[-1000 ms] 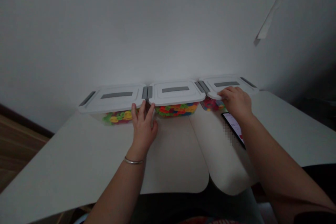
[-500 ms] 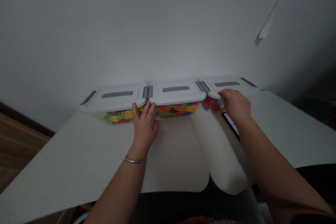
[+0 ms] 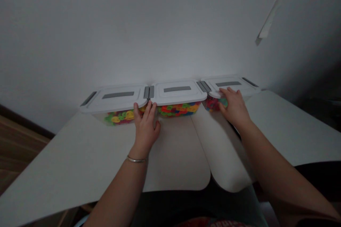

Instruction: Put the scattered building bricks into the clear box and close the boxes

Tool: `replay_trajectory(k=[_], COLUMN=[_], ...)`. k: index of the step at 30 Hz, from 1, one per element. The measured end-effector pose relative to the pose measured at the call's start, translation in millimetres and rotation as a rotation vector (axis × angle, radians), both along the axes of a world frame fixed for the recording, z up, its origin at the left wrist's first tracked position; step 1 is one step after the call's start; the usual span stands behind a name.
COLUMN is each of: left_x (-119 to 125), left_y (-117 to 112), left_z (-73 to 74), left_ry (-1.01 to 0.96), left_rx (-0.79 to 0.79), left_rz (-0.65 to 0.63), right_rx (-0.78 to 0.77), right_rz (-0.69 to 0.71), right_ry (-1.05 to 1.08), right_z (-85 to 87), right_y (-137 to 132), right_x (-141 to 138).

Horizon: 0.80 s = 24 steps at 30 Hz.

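Observation:
Three clear plastic storage boxes with white lids and grey handles stand in a row against the wall. My left hand (image 3: 145,124) has its fingers spread, the tips touching the front edges where the left storage box (image 3: 117,100) meets the middle storage box (image 3: 179,90). On the right, my right hand (image 3: 234,108) is open, fingertips resting at the front lid edge of the right storage box (image 3: 226,82). Colourful small plastic pieces show through the box fronts. Neither hand grips anything.
The white table (image 3: 80,156) has rounded corners and a gap at its front. A dark-edged flat device (image 3: 236,131) lies mostly hidden under my right forearm. Behind the boxes rises a pale wall (image 3: 119,25); a wooden piece (image 3: 21,149) stands at the left.
My right hand has opened from a pinch at the right box's lid edge to spread fingers there. My left hand stays put. The view has shifted slightly.

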<state>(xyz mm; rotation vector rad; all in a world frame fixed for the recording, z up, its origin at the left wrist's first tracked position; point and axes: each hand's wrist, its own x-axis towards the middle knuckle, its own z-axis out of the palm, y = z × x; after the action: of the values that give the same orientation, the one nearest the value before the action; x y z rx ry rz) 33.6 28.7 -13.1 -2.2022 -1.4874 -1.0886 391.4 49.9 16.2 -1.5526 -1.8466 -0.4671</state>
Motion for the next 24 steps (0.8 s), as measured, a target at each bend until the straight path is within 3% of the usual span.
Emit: replay_trajectory(k=[3,5,8,12,15,19,24], left_x=[1.6,3.9,9.1,16.3,20.4,24.0,22.7], left_y=[-1.6,-3.3,-7.4,-13.8,-16.5,-15.7,-10.5], left_z=[0.3,1.3,4.0,7.9,8.4,3.8,-8.0], left_ry=[-0.012,-0.018,-0.02,0.005,0.045,0.131,0.178], left_rx=[-0.027,-0.036,-0.002,0.074,0.048,-0.104,-0.228], left_rz=[0.042,0.062,0.072,-0.021,-0.132,-0.322,-0.355], right_rx=[0.073,0.096,0.062,-0.006,-0.055,-0.105,-0.096], right_rz=[0.024,0.119,0.249,0.268,0.218,0.076,-0.137], right_ry=[0.103,0.152,0.104,0.061,0.029,-0.04,-0.132], right_z=[4.0,-0.2,-16.1,-40.5,-54.2,-68.6,-80.3], right_y=[-26.0,-47.8,-81.5,-115.2,-126.8,-131.3,-135.3], right_x=[-12.2,-23.2,-38.6,-44.3,-36.7,-23.3,-5.6])
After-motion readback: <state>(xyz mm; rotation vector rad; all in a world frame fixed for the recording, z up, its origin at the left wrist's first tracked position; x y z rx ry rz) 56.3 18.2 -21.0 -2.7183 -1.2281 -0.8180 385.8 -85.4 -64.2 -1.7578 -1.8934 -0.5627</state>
